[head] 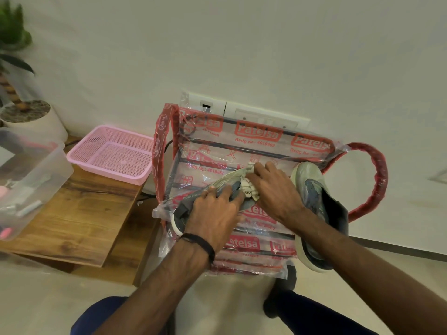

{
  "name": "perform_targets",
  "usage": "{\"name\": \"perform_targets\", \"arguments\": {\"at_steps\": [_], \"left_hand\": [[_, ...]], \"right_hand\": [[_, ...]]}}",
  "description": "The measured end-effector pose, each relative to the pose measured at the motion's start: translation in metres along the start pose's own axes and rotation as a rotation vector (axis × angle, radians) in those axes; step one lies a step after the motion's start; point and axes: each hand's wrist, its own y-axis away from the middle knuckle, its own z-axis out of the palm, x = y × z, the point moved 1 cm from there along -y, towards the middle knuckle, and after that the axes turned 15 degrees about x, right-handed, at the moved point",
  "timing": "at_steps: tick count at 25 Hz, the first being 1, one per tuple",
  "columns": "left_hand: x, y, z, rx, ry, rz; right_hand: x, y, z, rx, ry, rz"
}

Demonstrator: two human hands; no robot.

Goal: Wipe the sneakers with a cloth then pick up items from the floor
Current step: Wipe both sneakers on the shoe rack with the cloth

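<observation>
Both hands work on one sneaker: the left hand (pixel 215 209) lies flat over the grey sneaker (pixel 205 201), fingers spread and pressing it down, while the right hand (pixel 273 189) is curled round a bunched pale cloth (pixel 249 187) held against the shoe's light sole edge. That sneaker lies on its side on a plastic-wrapped rack (pixel 254 146) against the wall, and a second sneaker (pixel 319 209) rests tilted at the rack's right edge, just beside the right wrist. To wipe well, I would keep the left hand bearing down so the shoe cannot slide on the slick wrapping, and draw the cloth along the sole rim in short strokes, turning the cloth to a fresh fold as it soils. Counted: two sneakers, one cloth, one rack. On the wooden table (pixel 79 213) at left stand one pink basket (pixel 111 153), one clear plastic box (pixel 31 184) and one potted plant (pixel 29 112).
</observation>
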Motion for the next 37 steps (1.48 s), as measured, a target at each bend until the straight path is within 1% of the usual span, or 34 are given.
{"name": "perform_targets", "arguments": {"at_steps": [2, 4, 5, 7, 9, 10, 13, 16, 19, 22, 24, 26, 28, 29, 31, 33, 34, 35, 37], "left_hand": [[-0.011, 0.005, -0.02, 0.067, 0.053, -0.07], [-0.037, 0.023, -0.031, 0.095, 0.084, -0.209], [-0.051, 0.035, -0.031, 0.082, 0.117, -0.304], [-0.069, 0.056, -0.025, 0.014, 0.269, -0.47], [-0.069, 0.069, -0.015, -0.06, 0.392, -0.523], [-0.066, 0.071, -0.01, -0.06, 0.41, -0.51], [-0.063, 0.067, -0.006, 0.117, 0.347, -0.45], [-0.06, 0.064, -0.008, 0.217, 0.375, -0.419], [-0.056, 0.056, -0.011, 0.349, 0.27, -0.275], [-0.054, 0.035, -0.01, 0.562, 0.102, -0.104], [-0.053, 0.024, -0.003, 0.635, 0.039, -0.015], [-0.055, 0.024, 0.014, 0.599, 0.006, 0.02], [-0.058, 0.033, 0.033, 0.501, 0.028, -0.041], [-0.06, 0.038, 0.039, 0.465, 0.068, -0.086], [-0.061, 0.044, 0.045, 0.465, 0.209, -0.13], [-0.062, 0.039, 0.04, 0.505, 0.328, -0.165], [-0.062, 0.032, 0.035, 0.527, 0.339, -0.182], [-0.061, 0.022, 0.03, 0.531, 0.324, -0.189], [-0.058, 0.003, 0.023, 0.475, 0.246, -0.168]], "right_hand": [[-0.003, -0.002, -0.002, 0.003, -0.021, 0.068], [-0.002, 0.0, -0.004, 0.03, -0.115, 0.142], [0.001, 0.002, -0.005, 0.057, -0.176, 0.194], [0.009, 0.005, -0.011, 0.124, -0.264, 0.315], [0.016, 0.008, -0.018, 0.165, -0.331, 0.435], [0.018, 0.011, -0.021, 0.17, -0.352, 0.467], [0.02, 0.016, -0.025, 0.156, -0.364, 0.443], [0.019, 0.018, -0.023, 0.134, -0.382, 0.483], [0.021, 0.02, -0.024, 0.176, -0.415, 0.574], [0.026, 0.016, -0.032, 0.27, -0.424, 0.692], [0.03, 0.008, -0.038, 0.321, -0.42, 0.737], [0.029, 0.002, -0.04, 0.339, -0.419, 0.709], [0.02, 0.0, -0.037, 0.323, -0.449, 0.629], [0.013, 0.0, -0.033, 0.309, -0.452, 0.595], [0.003, 0.001, -0.024, 0.274, -0.427, 0.569], [-0.004, 0.003, -0.016, 0.262, -0.418, 0.591], [-0.005, 0.003, -0.014, 0.272, -0.429, 0.617], [-0.004, 0.004, -0.014, 0.29, -0.447, 0.647], [0.0, 0.006, -0.015, 0.315, -0.47, 0.691]]}}
